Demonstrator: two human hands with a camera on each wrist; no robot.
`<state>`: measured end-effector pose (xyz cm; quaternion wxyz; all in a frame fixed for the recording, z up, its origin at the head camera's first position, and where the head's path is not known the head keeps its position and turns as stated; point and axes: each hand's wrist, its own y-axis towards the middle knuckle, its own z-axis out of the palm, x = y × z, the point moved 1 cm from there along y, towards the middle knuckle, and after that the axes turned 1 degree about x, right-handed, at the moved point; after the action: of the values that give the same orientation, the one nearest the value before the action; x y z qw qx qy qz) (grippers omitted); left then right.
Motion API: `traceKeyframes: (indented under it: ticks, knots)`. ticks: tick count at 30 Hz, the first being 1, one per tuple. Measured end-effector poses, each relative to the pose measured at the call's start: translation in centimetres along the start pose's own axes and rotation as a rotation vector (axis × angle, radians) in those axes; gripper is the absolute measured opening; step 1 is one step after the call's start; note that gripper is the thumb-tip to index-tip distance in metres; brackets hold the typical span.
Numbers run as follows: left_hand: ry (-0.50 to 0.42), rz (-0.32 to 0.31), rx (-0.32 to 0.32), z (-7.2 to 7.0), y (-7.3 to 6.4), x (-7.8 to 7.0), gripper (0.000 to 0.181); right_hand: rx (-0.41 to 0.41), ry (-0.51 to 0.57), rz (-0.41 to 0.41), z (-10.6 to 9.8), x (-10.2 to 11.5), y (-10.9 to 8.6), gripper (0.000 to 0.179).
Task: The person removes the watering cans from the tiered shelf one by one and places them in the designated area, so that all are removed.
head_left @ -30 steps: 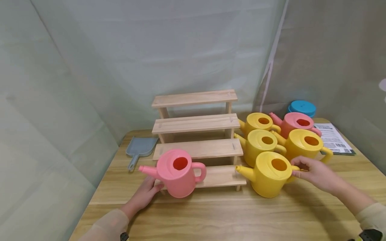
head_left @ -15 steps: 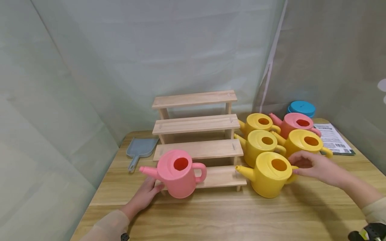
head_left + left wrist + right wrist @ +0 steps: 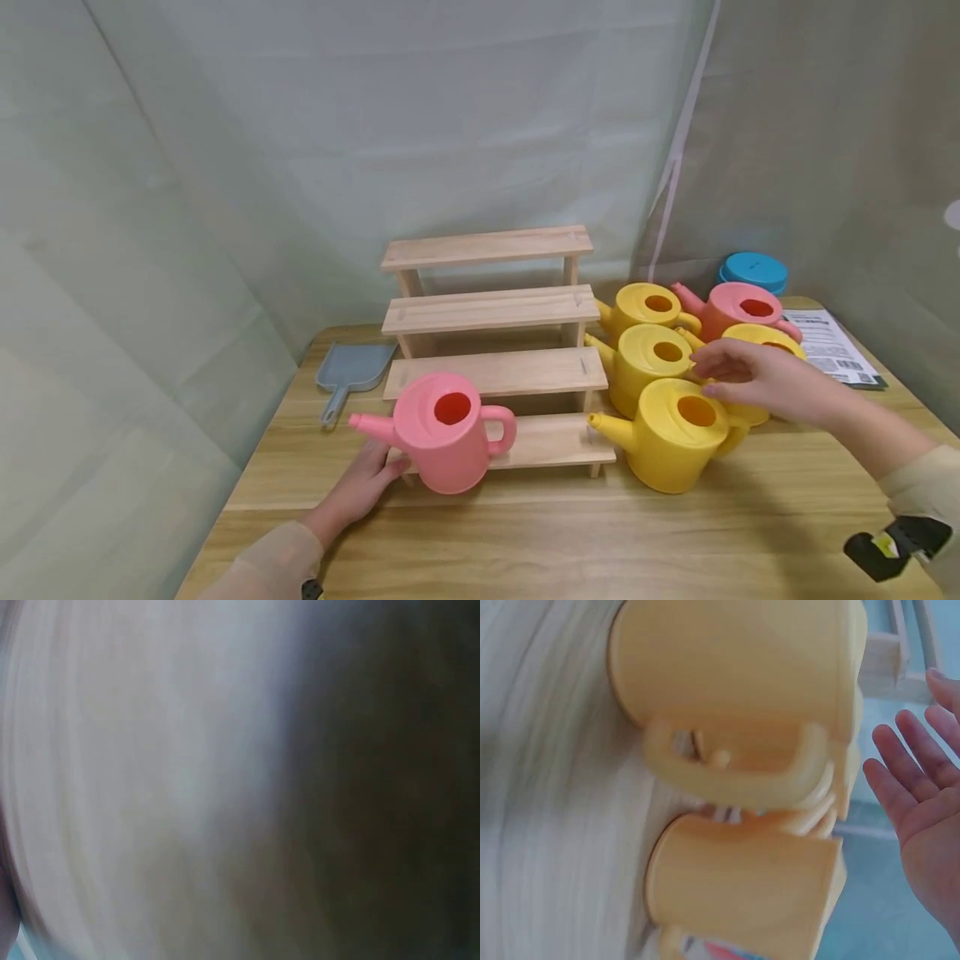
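Note:
A pink watering can stands at the left end of the lowest step of a stepped wooden shelf. My left hand holds that step's left front corner, thumb on its front edge; some fingers are hidden. Blurred surfaces fill the left wrist view. My right hand hovers, fingers apart and holding nothing, just above the handle side of the front yellow watering can. In the right wrist view its spread fingers are beside that can's upper end, away from the handle.
Behind the front can stand more yellow watering cans and a pink one. A blue round container and a printed sheet lie at the back right. Left of the shelf is a grey dustpan. Cloth walls surround the table.
My right hand has let go of the front yellow can's handle and moved up and slightly left above it. The left hand and the pink can have stayed in place.

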<state>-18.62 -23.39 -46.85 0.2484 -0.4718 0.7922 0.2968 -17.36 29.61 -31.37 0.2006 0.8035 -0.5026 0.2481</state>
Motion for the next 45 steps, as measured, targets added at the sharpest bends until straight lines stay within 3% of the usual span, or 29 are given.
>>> traceKeyframes:
  ticks: [9,20,30,40,45]
  knots:
    - [-0.007,-0.014,0.008,0.1,0.0,-0.1,0.053,0.057,0.073,0.044,0.9,2.7,2.5,0.042]
    - [-0.003,0.017,-0.009,-0.1,0.0,-0.2,0.052,0.166,0.143,-0.099,3.8,6.8,6.4,0.045]
    - [0.013,0.005,-0.008,0.0,0.0,-0.1,0.053,0.239,0.223,-0.137,7.0,9.8,9.0,0.042]
    - [0.014,0.01,-0.004,0.0,0.0,-0.1,0.055,0.281,0.293,-0.237,10.2,12.1,10.7,0.034]
    - [0.011,0.018,-0.007,0.0,0.0,-0.1,0.055,0.282,0.322,-0.223,11.4,12.6,11.0,0.03]
